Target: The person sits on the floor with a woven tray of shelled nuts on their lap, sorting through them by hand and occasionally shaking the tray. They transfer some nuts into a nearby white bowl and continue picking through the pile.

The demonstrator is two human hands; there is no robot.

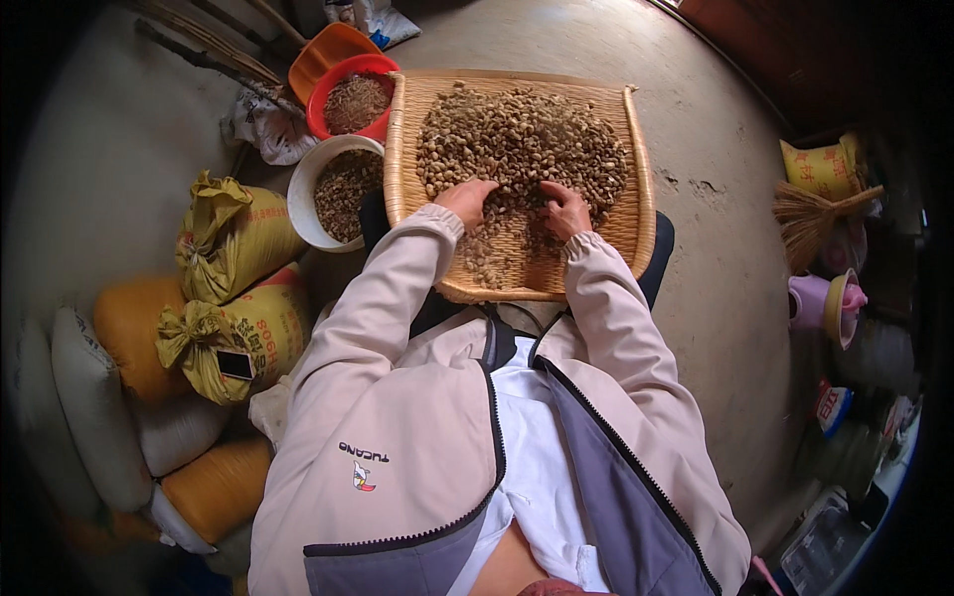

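Note:
A woven wicker winnowing tray (411, 149) with a rolled rim rests across my lap. Over its far half spreads a heap of small brown nut-like pieces (522, 134), possibly peanuts in their shells. My left hand (466, 203) touches the near left edge of this heap, back of the hand up, with its fingertips partly among the pieces. To its right, my right hand (566, 210) lies at the heap's near edge with its fingers bent. Whether either hand grips any pieces is hidden. Loose bits and smaller pieces (484, 257) lie scattered on the weave nearer to me.
Left of the tray stand a white bucket (299, 195) of brown pieces and a red basin (316, 112) of husk-like debris, by an orange dustpan (328, 52). Tied yellow sacks (246, 231) crowd the left; a phone (236, 364) lies on one. A straw broom (809, 216) is at right.

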